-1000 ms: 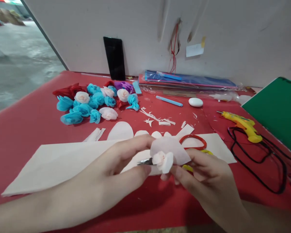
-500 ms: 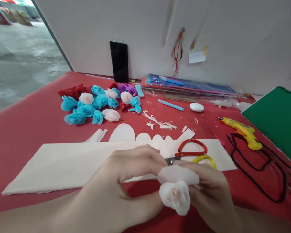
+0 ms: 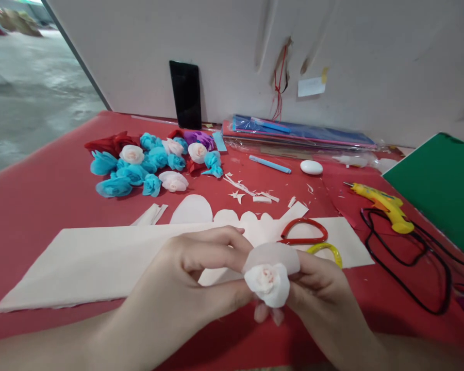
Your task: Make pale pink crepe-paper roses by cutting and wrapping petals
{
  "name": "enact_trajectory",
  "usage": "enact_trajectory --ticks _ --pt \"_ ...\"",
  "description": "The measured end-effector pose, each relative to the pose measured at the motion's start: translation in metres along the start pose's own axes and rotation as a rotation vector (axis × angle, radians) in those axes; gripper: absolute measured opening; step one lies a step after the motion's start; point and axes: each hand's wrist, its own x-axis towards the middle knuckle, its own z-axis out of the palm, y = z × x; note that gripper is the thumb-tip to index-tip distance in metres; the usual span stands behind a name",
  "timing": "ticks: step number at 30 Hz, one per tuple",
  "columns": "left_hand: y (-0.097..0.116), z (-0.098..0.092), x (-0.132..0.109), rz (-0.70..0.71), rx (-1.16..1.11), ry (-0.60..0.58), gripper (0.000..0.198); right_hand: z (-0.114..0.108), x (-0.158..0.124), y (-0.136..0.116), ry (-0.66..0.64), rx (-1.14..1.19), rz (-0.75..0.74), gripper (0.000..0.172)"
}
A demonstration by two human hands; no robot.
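Observation:
Between my two hands is a white paper flower (image 3: 268,283), its rolled centre facing me and a broad rounded petal standing up behind it. My left hand (image 3: 201,278) pinches the flower's left side with thumb and fingers. On the other side my right hand (image 3: 325,299) grips it, fingertips showing below the bloom. Just beyond lies a long folded strip of white paper (image 3: 100,257). Scissors with one red and one yellow handle (image 3: 304,231) rest on that strip, their blades hidden behind the flower and hands. Rounded white paper petals (image 3: 192,209) lie along its far edge.
Blue, white, red and purple paper flowers (image 3: 150,162) are heaped at the back left. A yellow glue gun (image 3: 386,206) with a black cord lies right, beside a green board (image 3: 441,190). A phone (image 3: 185,95) leans on the wall; a blue pen (image 3: 269,164) and paper scraps lie mid-table.
Both hands have shifted slightly up and left with the flower, and its face has tilted more toward me. Fingertips now show beneath it. The view has moved a little.

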Motion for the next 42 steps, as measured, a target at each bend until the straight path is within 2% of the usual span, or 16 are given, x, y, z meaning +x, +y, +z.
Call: enact_trajectory --ticks 4,9,12,16,19,24,32,37,42 --pt "0.002 0.0 0.001 -0.073 -0.051 -0.023 0.026 0.003 0.0 -0.003 -0.014 0.059 -0.013 0.011" --pt "-0.001 -0.002 0.004 -0.166 -0.004 -0.065 0.02 0.003 0.006 0.0 0.09 0.089 0.097 0.014" --pt "-0.004 -0.002 0.005 -0.21 -0.062 -0.119 0.022 -0.001 0.008 0.002 0.122 0.08 0.145 0.013" --pt "-0.006 -0.002 0.007 -0.25 -0.211 -0.191 0.027 -0.006 0.007 0.004 0.07 0.111 0.172 0.018" --pt "-0.008 -0.002 0.007 -0.266 -0.214 -0.198 0.03 -0.009 0.006 0.005 0.021 0.177 0.211 0.019" --pt "-0.012 -0.002 0.006 -0.259 -0.147 -0.142 0.025 -0.01 0.006 0.007 -0.017 0.257 0.263 0.015" --pt "-0.017 0.001 0.004 -0.293 -0.23 -0.093 0.026 -0.007 0.006 0.011 -0.071 0.328 0.307 0.02" --pt "-0.019 0.004 0.001 -0.294 -0.285 -0.035 0.025 -0.005 0.006 0.012 -0.075 0.315 0.31 0.018" --pt "-0.021 0.007 -0.001 -0.273 -0.247 0.019 0.02 -0.002 0.006 0.012 -0.058 0.256 0.274 0.017"
